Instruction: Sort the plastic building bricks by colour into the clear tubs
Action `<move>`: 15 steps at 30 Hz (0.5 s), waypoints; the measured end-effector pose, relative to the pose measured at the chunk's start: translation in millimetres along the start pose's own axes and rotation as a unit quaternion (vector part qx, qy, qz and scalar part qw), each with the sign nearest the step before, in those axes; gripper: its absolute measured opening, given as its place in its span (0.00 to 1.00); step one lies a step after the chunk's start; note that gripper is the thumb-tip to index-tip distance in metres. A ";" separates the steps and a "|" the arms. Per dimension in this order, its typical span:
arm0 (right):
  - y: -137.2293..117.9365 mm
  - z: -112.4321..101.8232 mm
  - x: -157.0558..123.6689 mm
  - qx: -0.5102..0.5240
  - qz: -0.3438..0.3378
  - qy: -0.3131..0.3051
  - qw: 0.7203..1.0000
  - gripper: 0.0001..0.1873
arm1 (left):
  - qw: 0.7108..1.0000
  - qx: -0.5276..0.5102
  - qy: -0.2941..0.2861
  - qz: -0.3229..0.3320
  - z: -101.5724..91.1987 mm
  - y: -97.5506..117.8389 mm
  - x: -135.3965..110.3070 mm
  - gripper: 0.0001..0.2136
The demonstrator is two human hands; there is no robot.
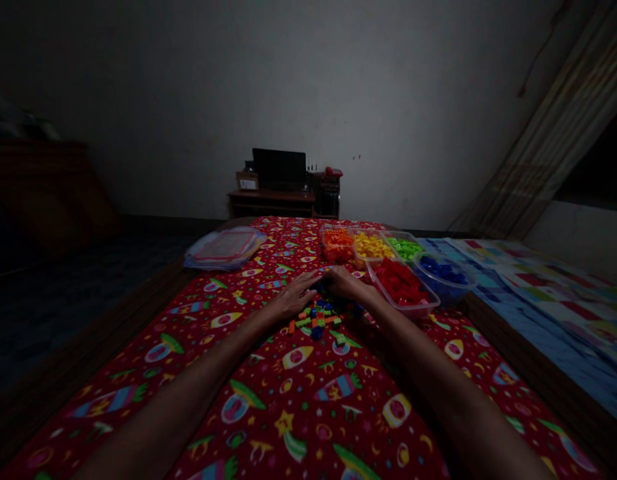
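Note:
A loose pile of small plastic building blocks, mixed green, orange and blue, lies on the red patterned cloth. My left hand is at the pile's far left side, fingers stretched out and thumb apart. Across from it, my right hand bends over the far side of the pile with its fingers curled down; what they hold, if anything, is hidden. The fingertips of both hands come close together. Just right of my right hand stands a clear tub of red blocks.
Further tubs hold orange blocks, yellow blocks, green blocks and blue blocks. Stacked clear lids lie at the far left. A bed with a patchwork cover adjoins on the right. Behind stands a desk with a monitor.

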State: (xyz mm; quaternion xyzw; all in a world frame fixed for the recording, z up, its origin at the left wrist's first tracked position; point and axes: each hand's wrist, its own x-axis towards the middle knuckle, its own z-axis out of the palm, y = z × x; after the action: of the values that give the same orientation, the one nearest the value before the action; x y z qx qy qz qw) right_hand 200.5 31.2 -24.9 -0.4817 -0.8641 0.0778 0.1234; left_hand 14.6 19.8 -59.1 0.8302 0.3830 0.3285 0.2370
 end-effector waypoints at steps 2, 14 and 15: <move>-0.3 -2.3 -11.5 0.015 -0.020 0.015 1.000 0.16 | 1.000 -0.003 -0.014 0.000 3.2 0.1 2.0 0.20; 4.8 -25.9 -34.8 -0.062 0.056 0.076 0.994 0.12 | 0.996 0.023 0.044 -0.074 -8.8 0.0 5.9 0.04; 4.3 -29.3 -37.1 -0.074 0.078 0.074 0.991 0.12 | 0.996 0.021 0.048 -0.077 -10.5 0.7 6.0 0.05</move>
State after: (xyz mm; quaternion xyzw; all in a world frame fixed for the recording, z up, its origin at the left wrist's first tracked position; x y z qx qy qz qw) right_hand 231.1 2.3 -3.1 -0.5600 -0.8156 -0.0128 0.1447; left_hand 10.2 25.5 -49.4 0.7861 0.4639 0.3404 0.2256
